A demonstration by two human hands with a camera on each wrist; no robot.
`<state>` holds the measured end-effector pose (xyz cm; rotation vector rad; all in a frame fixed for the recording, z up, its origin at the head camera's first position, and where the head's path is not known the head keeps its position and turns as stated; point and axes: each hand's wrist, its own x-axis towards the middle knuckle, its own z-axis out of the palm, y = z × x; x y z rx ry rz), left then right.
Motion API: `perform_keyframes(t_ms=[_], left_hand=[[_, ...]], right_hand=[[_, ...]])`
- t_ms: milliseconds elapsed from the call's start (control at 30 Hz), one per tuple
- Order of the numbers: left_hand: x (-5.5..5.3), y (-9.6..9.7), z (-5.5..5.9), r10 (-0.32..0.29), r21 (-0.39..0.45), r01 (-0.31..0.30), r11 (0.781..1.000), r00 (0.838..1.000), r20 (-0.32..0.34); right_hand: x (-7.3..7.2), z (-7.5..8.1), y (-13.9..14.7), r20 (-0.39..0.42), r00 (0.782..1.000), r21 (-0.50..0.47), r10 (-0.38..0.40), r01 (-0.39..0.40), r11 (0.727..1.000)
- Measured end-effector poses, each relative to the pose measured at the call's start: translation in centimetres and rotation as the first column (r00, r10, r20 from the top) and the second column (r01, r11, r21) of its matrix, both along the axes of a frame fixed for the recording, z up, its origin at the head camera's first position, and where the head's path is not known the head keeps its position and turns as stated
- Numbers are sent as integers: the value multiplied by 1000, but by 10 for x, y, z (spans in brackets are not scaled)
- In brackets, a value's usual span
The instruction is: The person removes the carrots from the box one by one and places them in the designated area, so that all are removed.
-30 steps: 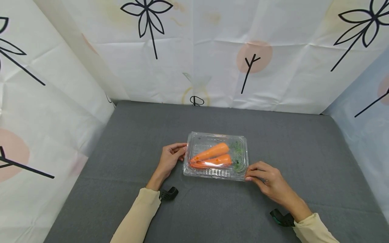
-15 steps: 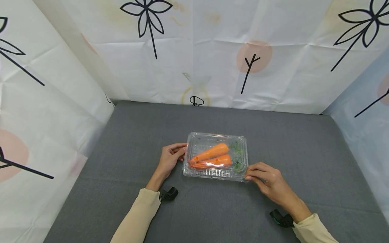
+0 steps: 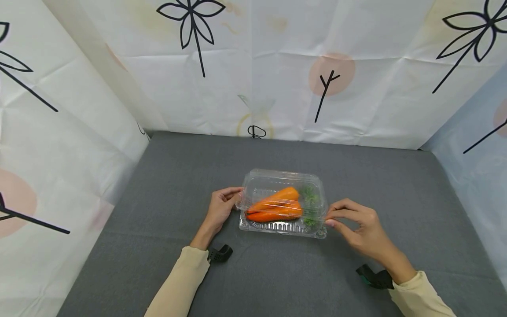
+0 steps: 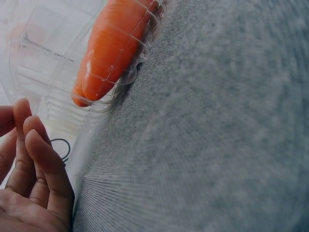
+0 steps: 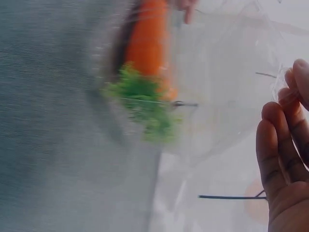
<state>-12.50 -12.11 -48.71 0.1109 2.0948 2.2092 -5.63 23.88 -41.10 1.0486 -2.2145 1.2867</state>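
A clear plastic clamshell container (image 3: 283,227) sits on the table in the head view, with orange carrots (image 3: 275,210) and their feathery green tops (image 3: 310,198) inside. Its transparent lid (image 3: 285,177) is tilted up at the near side, leaving a gap above the base. My right hand (image 3: 362,226) pinches the lid's near right corner between thumb and fingers; the right wrist view shows that clear corner at the fingertips (image 5: 271,110). At the container's left edge, my left hand (image 3: 222,209) holds on with thumb and fingertips, though exactly which rim it grips is unclear.
Grey cloth covers the table (image 3: 190,167). White patterned fabric (image 3: 277,97) hangs behind and along both sides. A black wrist device (image 3: 220,253) is on the left wrist, and another black device (image 3: 375,277) is on the right.
The lid was down on the base and has now lifted at its near edge. My right hand has moved up and slightly right with the lid corner. The left hand stays in place.
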Motion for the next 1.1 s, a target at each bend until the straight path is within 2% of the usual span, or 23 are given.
perform_keyframes(t_ms=[200,333,600,767,933,1100], left_hand=[[0,2,1,-13,23,14,1000,1000,-1],[0,2,1,-21,26,21,999,1000,-1],[-1,1,0,-24,30,24,999,999,21],[-1,2,2,-16,25,15,1000,1000,20],[-2,1,2,-18,16,18,1000,1000,17],[-1,1,2,-17,4,17,1000,999,35]], right_hand=[[-19,22,0,-2,1000,-91,15,-15,996],[-33,30,-1,-6,1000,-136,-16,15,991],[-53,45,-10,121,988,-227,-90,116,967],[-67,49,-11,180,973,-216,-143,181,959],[-83,51,-12,210,963,-201,-168,211,957],[-102,48,-11,287,929,-106,-234,273,956]])
